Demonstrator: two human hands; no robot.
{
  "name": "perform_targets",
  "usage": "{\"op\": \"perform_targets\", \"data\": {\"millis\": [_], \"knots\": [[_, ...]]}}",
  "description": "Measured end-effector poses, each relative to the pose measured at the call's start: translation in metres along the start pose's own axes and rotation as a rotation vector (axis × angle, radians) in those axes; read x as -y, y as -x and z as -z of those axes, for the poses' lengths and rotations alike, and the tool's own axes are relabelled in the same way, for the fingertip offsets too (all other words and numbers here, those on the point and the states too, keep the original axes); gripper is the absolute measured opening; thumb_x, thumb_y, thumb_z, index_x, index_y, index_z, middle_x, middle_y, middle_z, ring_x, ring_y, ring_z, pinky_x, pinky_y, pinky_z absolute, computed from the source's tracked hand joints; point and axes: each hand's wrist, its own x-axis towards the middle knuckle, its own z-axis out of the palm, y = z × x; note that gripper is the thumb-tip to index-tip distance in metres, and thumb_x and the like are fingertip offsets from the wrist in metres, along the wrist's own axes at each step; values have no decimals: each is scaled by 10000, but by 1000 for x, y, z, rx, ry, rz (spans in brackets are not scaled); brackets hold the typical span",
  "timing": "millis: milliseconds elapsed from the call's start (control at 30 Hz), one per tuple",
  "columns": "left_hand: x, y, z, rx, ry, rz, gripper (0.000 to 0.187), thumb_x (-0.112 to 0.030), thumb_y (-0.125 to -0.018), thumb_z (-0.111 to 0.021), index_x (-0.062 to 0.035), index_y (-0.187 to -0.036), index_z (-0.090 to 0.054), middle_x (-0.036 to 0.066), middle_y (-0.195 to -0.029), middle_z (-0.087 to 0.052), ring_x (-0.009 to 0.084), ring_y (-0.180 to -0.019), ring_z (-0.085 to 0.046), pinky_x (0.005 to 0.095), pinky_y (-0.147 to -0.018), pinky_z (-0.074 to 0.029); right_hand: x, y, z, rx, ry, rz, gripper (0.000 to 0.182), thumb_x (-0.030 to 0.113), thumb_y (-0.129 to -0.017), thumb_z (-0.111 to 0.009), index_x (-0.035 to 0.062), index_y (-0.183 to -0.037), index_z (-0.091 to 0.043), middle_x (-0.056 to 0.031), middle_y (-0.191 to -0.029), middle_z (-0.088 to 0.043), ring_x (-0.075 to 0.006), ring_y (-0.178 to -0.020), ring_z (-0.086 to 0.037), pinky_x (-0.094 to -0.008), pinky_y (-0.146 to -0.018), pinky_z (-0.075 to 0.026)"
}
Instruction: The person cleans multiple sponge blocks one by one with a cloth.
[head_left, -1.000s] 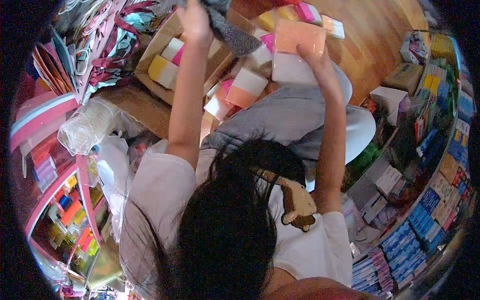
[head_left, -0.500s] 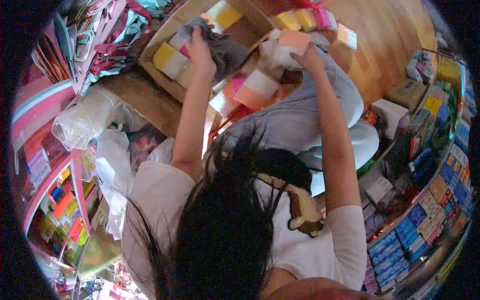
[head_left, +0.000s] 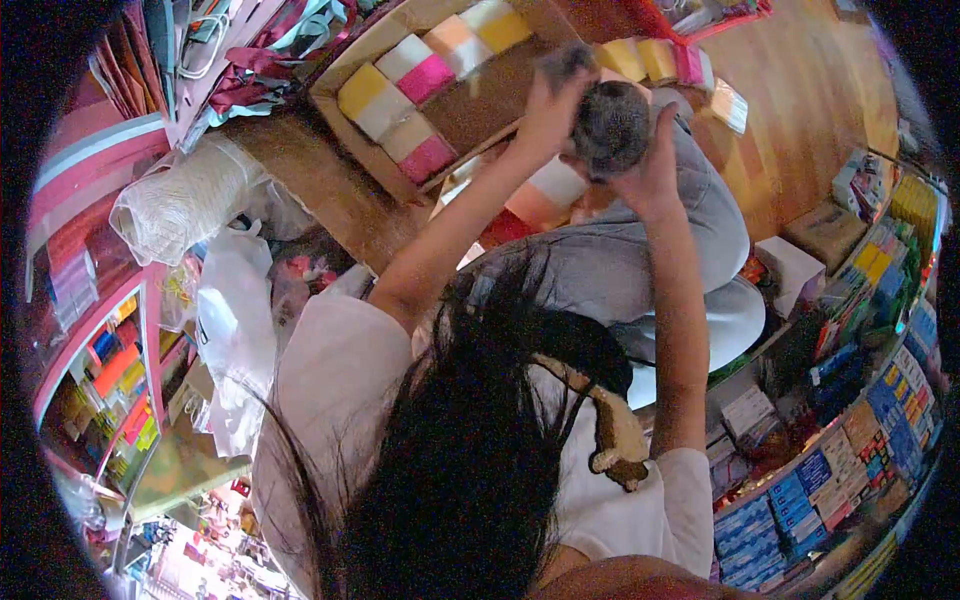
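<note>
Having left its place over the brown cardboard box [head_left: 490,110], the bunched dark-grey fabric cloth [head_left: 612,125] now sits beyond its near right edge, gripped by the curled left hand [head_left: 550,108] and part-curled right hand [head_left: 648,165], bringing both together and hiding anything underneath.

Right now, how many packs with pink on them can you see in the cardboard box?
2. One pink-white pack sits between a yellow-white pack and an orange-white pack; the other is in the near corner of the cardboard box. Others may be hidden underneath.
</note>
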Motion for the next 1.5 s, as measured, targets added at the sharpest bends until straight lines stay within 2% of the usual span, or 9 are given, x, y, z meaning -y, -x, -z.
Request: {"op": "perform_targets", "data": {"millis": [133,233,367,533,733,933,1133,1267,1500], "knots": [[7,18,19,615,-851,-182,567,-315,-738,-546,-25,-1202,-399,168,-1260,-390,233,-1199,-320,341,-1004,-225,-6,-12,10,-83,24,125,596,550,-818,-396,132,-1243,-394,-84,-1160,-498,-226,-981,-526,-405,-784,-459],[-8,27,27,772,-506,193,625,-200,-736,-556,-24,-1278,-297,139,-1264,-386,270,-1161,-361,339,-988,-266,-16,-15,17,-245,454,193,447,334,-814,-552,85,-1173,-463,-84,-1099,-533,-203,-931,-553,-349,-746,-482],[2,-12,53,619,-165,197,618,-368,-765,-545,-31,-1250,-364,150,-1287,-368,236,-1202,-322,338,-994,-249,-7,-16,21,-324,281,87,361,122,-780,-575,37,-1120,-489,-89,-981,-579,-202,-820,-595,-325,-663,-506],[62,-97,162,150,-1629,125,883,-498,-697,-593,-33,-1328,-186,183,-1347,-241,366,-1208,-279,471,-961,-274,3,-20,22,-345,97,160,301,100,-781,-554,40,-1072,-502,-83,-925,-595,-208,-798,-601,-341,-637,-509],[103,-95,202,52,-2086,252,947,-410,-695,-626,-15,-1338,-55,207,-1392,-38,382,-1212,-265,545,-955,-237,6,-21,22,-336,37,170,300,146,-816,-510,54,-1102,-497,-74,-981,-585,-188,-856,-578,-322,-710,-484],[170,-114,252,-287,-2425,-150,835,-372,-765,-568,-20,-1337,-71,221,-1383,-81,425,-1210,-237,545,-959,-232,11,-14,25,-364,-1,165,271,150,-810,-525,60,-1064,-506,-73,-953,-590,-192,-832,-579,-329,-708,-480],[144,-106,240,51,-1829,-97,793,-455,-767,-535,9,-1298,-172,256,-1309,-259,414,-1152,-346,543,-940,-255,11,-16,14,-330,5,217,298,153,-813,-521,63,-1095,-489,-69,-1003,-575,-194,-879,-569,-331,-737,-473],[59,-70,150,80,-1481,168,658,-474,-766,-539,12,-1174,-365,179,-988,-575,315,-899,-563,375,-808,-420,16,-3,2,-423,79,394,314,133,-815,-519,56,-1116,-470,-76,-1022,-561,-187,-885,-567,-322,-737,-474],[-39,-1,51,-90,633,344,426,-234,-740,-474,-27,-1111,-445,121,-1038,-538,250,-937,-540,379,-832,-438,30,80,-17,-548,360,955,367,110,-812,-538,-6,-1145,-436,-101,-1055,-529,-165,-911,-535,-281,-783,-440]]}}
